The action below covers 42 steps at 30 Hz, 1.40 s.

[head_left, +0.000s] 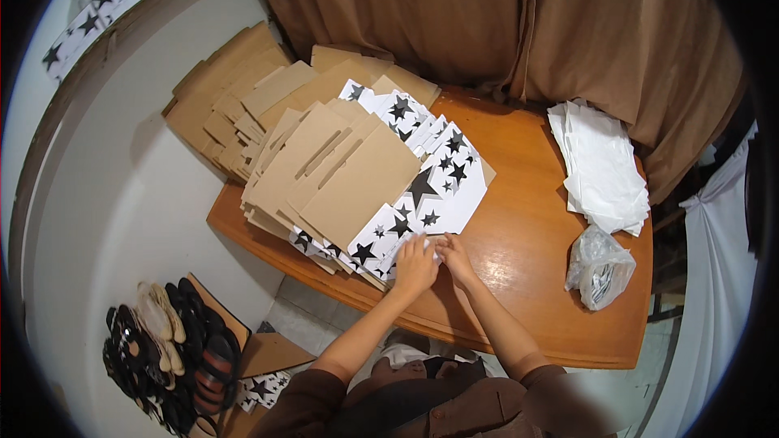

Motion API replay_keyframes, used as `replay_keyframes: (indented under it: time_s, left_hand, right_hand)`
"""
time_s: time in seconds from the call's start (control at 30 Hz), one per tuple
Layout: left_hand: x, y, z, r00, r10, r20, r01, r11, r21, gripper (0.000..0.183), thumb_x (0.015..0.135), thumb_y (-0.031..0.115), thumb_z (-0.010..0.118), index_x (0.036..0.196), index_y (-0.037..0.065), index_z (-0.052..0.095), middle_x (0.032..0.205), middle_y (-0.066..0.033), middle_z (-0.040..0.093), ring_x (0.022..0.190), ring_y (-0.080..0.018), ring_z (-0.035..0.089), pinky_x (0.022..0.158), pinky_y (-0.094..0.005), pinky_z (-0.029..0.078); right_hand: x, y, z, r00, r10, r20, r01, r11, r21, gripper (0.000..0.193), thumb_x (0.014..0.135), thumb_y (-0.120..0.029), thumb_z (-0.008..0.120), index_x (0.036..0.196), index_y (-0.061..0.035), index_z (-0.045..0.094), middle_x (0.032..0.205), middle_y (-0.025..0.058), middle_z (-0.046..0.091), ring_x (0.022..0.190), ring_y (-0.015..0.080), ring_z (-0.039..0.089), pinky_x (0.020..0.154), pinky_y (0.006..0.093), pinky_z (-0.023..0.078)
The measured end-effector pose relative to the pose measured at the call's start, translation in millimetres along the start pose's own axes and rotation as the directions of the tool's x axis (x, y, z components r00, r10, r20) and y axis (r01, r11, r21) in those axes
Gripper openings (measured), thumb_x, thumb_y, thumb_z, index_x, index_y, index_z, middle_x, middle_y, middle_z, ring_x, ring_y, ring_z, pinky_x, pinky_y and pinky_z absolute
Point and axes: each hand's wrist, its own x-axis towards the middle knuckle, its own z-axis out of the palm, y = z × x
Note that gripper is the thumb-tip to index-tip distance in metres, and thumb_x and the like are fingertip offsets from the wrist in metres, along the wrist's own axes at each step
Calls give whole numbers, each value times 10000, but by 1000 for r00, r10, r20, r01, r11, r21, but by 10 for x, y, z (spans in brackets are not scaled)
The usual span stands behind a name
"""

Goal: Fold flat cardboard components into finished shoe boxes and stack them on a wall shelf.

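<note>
My left hand (415,266) lies over the near edge of a flat star-printed cardboard box (398,227), fingers stretched out and slightly blurred. Close beside it, my right hand (457,260) has its fingers bent in at the corner of the same white edge, seemingly pinching it; the fingertips are partly hidden. White with black stars covers the box's printed side. Plain brown cardboard box blanks (361,182) with long slots are piled right behind it, partly overlapping more star-printed pieces (450,154).
More brown cardboard (235,89) leans against the wall at the far left. On the right of the wooden table (519,276) lie a stack of white paper sheets (600,166) and a clear plastic bag (600,268). Shoes (162,349) stand at lower left; a brown curtain (454,16) hangs behind.
</note>
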Motion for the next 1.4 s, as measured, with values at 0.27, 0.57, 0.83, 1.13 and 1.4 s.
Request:
replay_keyframes:
  time_s: [0.27,0.57,0.83,1.13,1.4]
  left_hand:
    - [725,-645,-252,983,-183,-13,183,981,65,611,747,206,659,1270,-22,441,1154,-184,531,1069,-322,498,879,-434,378]
    - [993,-690,-126,965,-164,205,182,981,-71,635,749,276,714,1240,-18,438,1037,-184,588,979,-325,556,840,-417,410]
    - [1133,-375,167,876,-243,417,481,508,-714,455,812,29,649,1189,-56,409,930,-167,655,843,-190,640,714,-292,502]
    - [967,584,33,768,62,637,638,-140,-757,444,867,42,604,1269,-59,444,1055,-117,636,959,-145,607,828,-265,486]
    - [829,816,172,704,228,672,703,-356,-616,392,901,88,561,1262,-30,462,1147,-112,599,1001,-167,604,877,-300,490]
  right_hand:
    - [230,-94,65,938,245,-244,-122,894,431,580,871,-94,525,1393,-69,275,1168,93,477,991,175,546,860,298,432]
    - [-18,-92,-114,913,82,-400,145,852,503,541,835,-1,546,1338,-67,355,1112,62,464,955,138,533,812,238,447]
    - [-276,-205,-576,847,-88,-524,197,968,156,367,859,-7,504,1224,-37,486,1094,67,515,954,131,534,834,238,446]
    - [-1051,83,-1867,858,126,-498,69,932,355,399,914,-77,478,1304,-39,403,1101,44,536,889,103,531,654,216,440]
    - [-1354,-395,-2470,861,146,-488,-90,986,137,635,831,-108,632,1369,8,314,1023,63,548,876,127,542,773,244,441]
